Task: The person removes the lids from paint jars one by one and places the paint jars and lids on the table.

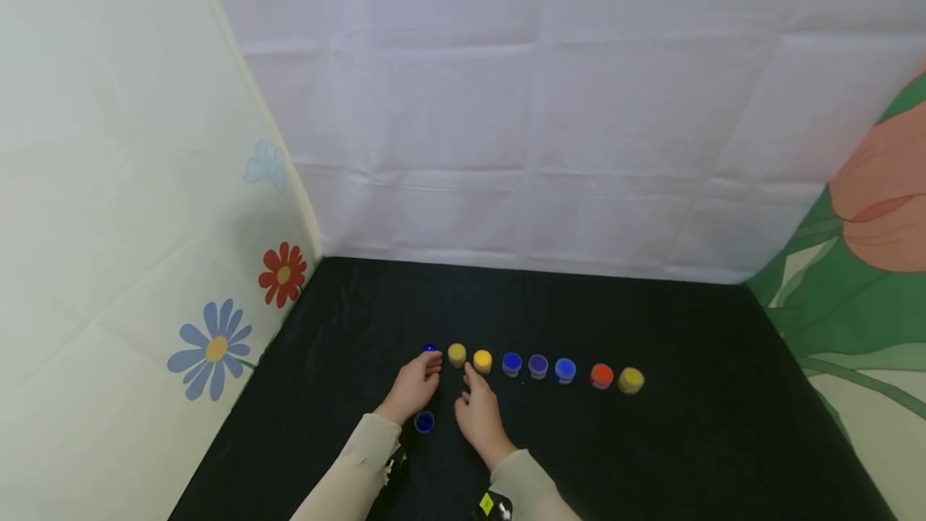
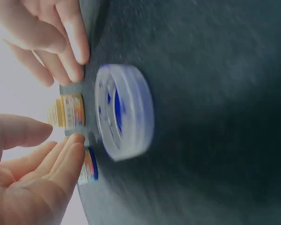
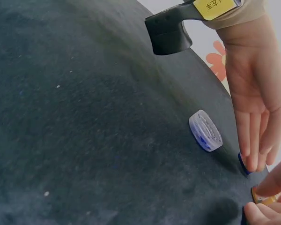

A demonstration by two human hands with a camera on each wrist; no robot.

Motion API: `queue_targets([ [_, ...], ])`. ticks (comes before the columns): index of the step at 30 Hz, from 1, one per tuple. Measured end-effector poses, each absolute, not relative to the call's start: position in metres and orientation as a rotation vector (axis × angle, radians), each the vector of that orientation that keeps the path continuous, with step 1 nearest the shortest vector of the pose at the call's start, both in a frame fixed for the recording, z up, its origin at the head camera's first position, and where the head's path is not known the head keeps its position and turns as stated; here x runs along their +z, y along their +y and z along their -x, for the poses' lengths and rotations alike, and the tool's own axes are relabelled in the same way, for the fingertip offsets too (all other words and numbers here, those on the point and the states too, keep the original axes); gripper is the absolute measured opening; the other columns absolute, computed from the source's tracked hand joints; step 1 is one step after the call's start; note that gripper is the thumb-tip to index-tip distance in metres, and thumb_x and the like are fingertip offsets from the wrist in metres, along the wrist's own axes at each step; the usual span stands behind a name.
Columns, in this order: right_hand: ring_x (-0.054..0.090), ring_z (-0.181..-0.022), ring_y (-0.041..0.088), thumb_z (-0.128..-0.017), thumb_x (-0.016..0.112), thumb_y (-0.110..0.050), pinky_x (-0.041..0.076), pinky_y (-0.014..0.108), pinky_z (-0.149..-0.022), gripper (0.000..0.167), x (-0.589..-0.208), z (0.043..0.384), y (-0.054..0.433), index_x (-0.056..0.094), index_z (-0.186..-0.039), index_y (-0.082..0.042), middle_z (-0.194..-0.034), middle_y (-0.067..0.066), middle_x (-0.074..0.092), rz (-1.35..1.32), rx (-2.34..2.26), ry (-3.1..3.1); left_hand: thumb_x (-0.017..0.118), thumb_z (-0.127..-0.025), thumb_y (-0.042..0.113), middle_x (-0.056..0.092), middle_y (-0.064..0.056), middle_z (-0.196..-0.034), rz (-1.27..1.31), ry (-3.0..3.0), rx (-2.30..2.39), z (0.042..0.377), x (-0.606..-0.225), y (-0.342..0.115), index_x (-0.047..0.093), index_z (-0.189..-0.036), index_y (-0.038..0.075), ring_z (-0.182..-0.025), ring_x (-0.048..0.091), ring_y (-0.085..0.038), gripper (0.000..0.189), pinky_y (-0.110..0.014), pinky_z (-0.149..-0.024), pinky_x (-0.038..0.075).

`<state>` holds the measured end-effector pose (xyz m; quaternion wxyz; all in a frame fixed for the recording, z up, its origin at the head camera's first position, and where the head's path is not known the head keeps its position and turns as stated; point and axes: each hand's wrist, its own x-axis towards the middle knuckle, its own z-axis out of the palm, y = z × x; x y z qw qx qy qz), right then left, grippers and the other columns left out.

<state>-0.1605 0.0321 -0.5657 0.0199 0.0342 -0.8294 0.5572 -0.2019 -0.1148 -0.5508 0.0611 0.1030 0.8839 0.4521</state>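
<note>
My left hand has its fingers extended beside a small blue paint jar, which they partly cover; its thumb is apart from the fingers in the left wrist view. My right hand reaches forward with extended fingers, its index fingertip close to an orange-yellow jar. Between the two hands stands a yellow jar, whose label shows in the left wrist view. Nearer the wrists, a round translucent lid with blue stains lies on the black cloth. Neither hand shows anything held.
To the right, the row of jars continues with blue, purple, another blue, red and yellow. Black cloth covers the table. White cloth hangs behind, with flowered cloth at both sides.
</note>
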Motion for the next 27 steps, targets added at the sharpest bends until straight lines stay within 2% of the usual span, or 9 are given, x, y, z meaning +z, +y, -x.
queue_targets([
  [6,0.049,-0.13,0.049,-0.082,0.049,0.021,0.048,0.054,-0.099,0.069,-0.564,0.166,0.029,0.032,-0.149,0.016,-0.147,0.039,0.04,-0.066,1.801,-2.588,0.048,-0.097,-0.011,0.049,-0.032,-0.144,-0.34,2.621,1.329,0.203,-0.549,-0.102,0.042,-0.144,-0.014,-0.13,0.052,-0.044,0.048,-0.054,-0.105,0.044],
  [11,0.046,-0.133,0.05,-0.079,0.045,0.022,0.048,0.054,-0.1,0.073,-0.566,0.169,0.027,0.028,-0.15,0.016,-0.151,0.038,0.034,-0.066,1.817,-2.586,0.047,-0.094,-0.014,0.045,-0.034,-0.147,-0.331,2.611,1.328,0.206,-0.551,-0.097,0.037,-0.147,-0.015,-0.132,0.05,-0.045,0.053,-0.055,-0.107,0.041],
  [20,0.046,-0.133,0.05,-0.08,0.046,0.022,0.046,0.056,-0.101,0.07,-0.569,0.17,0.029,0.031,-0.148,0.017,-0.148,0.039,0.037,-0.031,1.898,-2.526,0.048,-0.095,-0.013,0.051,-0.033,-0.141,-0.316,2.63,1.325,0.206,-0.551,-0.097,0.043,-0.143,-0.014,-0.127,0.055,-0.043,0.048,-0.055,-0.104,0.044],
  [27,0.056,-0.124,0.047,-0.083,0.05,0.021,0.05,0.054,-0.098,0.058,-0.573,0.168,0.032,0.043,-0.141,0.017,-0.137,0.037,0.052,-0.009,1.849,-2.47,0.052,-0.095,-0.013,0.059,-0.029,-0.131,-0.355,2.639,1.316,0.203,-0.552,-0.104,0.052,-0.136,-0.012,-0.118,0.062,-0.04,0.041,-0.053,-0.098,0.05],
])
